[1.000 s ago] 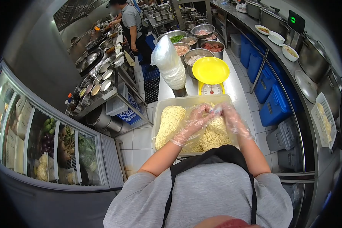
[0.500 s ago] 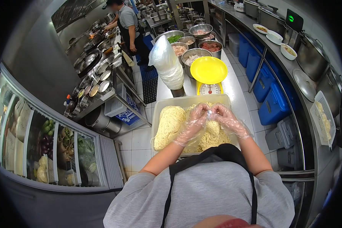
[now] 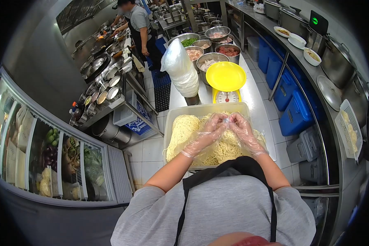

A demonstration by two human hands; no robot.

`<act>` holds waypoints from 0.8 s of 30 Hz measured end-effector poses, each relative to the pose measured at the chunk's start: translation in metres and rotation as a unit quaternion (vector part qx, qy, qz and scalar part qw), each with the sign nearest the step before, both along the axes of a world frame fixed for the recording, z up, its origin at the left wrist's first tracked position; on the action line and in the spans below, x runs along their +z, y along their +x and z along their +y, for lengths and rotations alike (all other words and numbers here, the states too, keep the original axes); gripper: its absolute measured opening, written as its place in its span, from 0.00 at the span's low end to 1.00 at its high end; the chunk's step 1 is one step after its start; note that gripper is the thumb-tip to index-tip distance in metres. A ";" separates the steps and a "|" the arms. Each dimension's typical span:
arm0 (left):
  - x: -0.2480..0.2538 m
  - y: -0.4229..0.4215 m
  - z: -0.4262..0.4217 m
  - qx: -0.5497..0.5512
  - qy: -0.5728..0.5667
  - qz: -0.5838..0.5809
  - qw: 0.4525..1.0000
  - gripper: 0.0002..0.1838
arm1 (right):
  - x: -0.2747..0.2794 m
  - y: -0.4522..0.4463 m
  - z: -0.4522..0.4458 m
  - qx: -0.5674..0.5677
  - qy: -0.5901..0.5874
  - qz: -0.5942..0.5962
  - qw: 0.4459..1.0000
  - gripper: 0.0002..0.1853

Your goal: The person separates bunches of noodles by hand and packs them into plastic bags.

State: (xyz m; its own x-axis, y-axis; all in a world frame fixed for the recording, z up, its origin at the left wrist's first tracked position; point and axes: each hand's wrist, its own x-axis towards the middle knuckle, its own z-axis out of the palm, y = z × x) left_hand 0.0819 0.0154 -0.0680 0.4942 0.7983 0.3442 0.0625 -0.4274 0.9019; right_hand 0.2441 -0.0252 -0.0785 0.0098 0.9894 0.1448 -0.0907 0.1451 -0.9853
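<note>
Both hands wear clear plastic gloves and meet over a translucent tub (image 3: pixel 238 108) of pale yellow noodles (image 3: pixel 183 133). The fingertips of my left hand (image 3: pixel 211 129) are pinched together at the top of a clear plastic bag. Touching them, the fingers of my right hand (image 3: pixel 242 130) pinch the same bag top. Below the fingers, the bag's body is hard to tell from the loose noodles and the gloves. Just beyond the tub stands a scale with a yellow pan (image 3: pixel 226 76); its dial (image 3: pixel 227 96) faces me.
A stack of plastic bags (image 3: pixel 180 69) stands left of the scale. Behind are metal bowls of meat (image 3: pixel 228 51) and chopped greens (image 3: pixel 188 42). A glass-front fridge (image 3: pixel 57 156) is at left, blue bins (image 3: pixel 296 112) at right. A co-worker (image 3: pixel 139 28) stands by the stove.
My hands stay together at the bag top, with fingers drawn a little closer. Both forearms have shifted slightly left in view.
</note>
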 end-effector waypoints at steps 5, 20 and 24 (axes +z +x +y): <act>0.003 -0.007 0.001 0.009 -0.047 0.032 0.998 0.12 | -0.001 0.003 0.002 0.041 -0.018 0.038 0.998 0.06; -0.019 0.008 0.000 0.134 0.101 0.070 0.983 0.07 | -0.013 0.006 0.007 0.061 -0.007 0.031 0.998 0.06; -0.012 0.011 -0.005 0.154 0.123 0.070 0.978 0.06 | -0.015 0.004 0.008 0.052 -0.015 0.023 0.998 0.06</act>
